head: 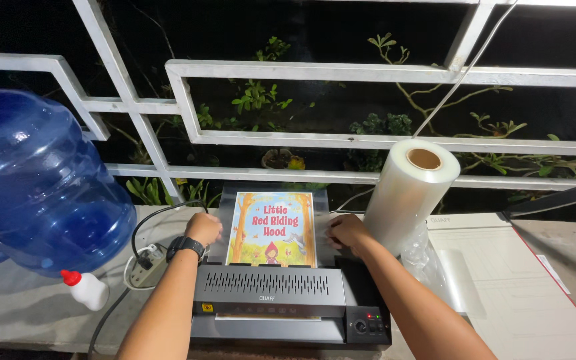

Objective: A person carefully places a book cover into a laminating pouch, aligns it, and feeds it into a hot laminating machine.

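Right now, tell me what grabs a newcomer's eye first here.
The brightly coloured picture sheet at centre stands out, emerging behind the dark laminator, with the left hand and right hand at its edges. A big blue water jug fills the left, and a clear film roll stands right.
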